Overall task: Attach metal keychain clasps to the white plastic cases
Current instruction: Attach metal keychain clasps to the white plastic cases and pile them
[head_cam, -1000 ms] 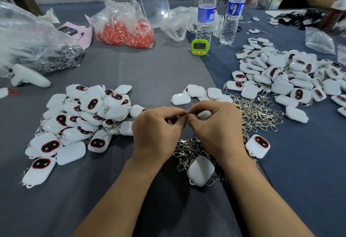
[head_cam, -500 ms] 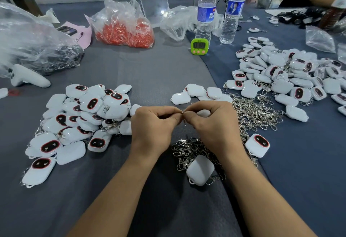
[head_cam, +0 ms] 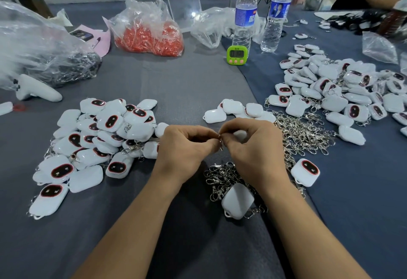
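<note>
Pinching small metal clasp (head_cam: 220, 141) between fingertips of left hand (head_cam: 185, 150) and right hand (head_cam: 252, 150); fingers of both curled, tips meeting. White case (head_cam: 240, 134) partly hidden behind right hand's fingers; whether held, cannot tell. Heap of loose clasps (head_cam: 221, 174) just below both hands. Second case (head_cam: 237, 204) on heap, beside right wrist. Pile of cases (head_cam: 105, 137) left of left hand.
</note>
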Demonstrator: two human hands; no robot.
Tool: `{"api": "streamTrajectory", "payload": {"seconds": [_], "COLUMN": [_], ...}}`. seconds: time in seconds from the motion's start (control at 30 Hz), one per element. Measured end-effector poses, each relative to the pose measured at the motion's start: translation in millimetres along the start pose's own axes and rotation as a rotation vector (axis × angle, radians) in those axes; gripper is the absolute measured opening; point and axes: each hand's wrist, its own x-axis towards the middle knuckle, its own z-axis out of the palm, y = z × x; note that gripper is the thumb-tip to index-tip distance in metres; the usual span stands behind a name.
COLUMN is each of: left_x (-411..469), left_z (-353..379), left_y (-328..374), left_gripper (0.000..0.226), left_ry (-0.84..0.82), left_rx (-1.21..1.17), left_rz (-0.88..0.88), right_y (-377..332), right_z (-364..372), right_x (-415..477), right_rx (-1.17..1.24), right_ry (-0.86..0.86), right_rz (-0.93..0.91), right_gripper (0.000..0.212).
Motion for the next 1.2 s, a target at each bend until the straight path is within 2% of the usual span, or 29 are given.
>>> {"api": "streamTrajectory", "payload": {"seconds": [0.13, 0.33, 0.63, 0.87, 1.13, 1.2], "left_x": [1, 1, -1, -1, -1, -1], "left_z": [-5, -7, -7, -3, -1, 1], "left_y": [3, 5, 6, 7, 7, 8], "left_gripper": [0.023, 0.027, 0.03, 0.015, 0.012, 0.012], "left_ry": [-0.068, -0.099, -0.085, -0.103, -0.124, -0.089], "left_rx": [-0.073, -0.117, -0.055, -0.155, -0.233, -0.263], "left_rz": [-0.017, -0.026, -0.037, -0.134, -0.131, -0.082], "right_y": [0, -1, 1, 1, -2, -4], "right_z": [-1, -6, -12, -12, -13, -12], "right_x": [2, 4, 5, 4, 4, 5], "right_rx": [0.012, 0.044, 0.047, 0.122, 0.165, 0.249], "right_ry": [-0.022, -0.082, -0.139, -0.142, -0.134, -0.125], "right_rz": [-0.027, -0.042, -0.083, -0.094, -0.124, -0.06], "right_gripper": [0.01, 0.017, 0.017, 0.015, 0.019, 0.017]}}
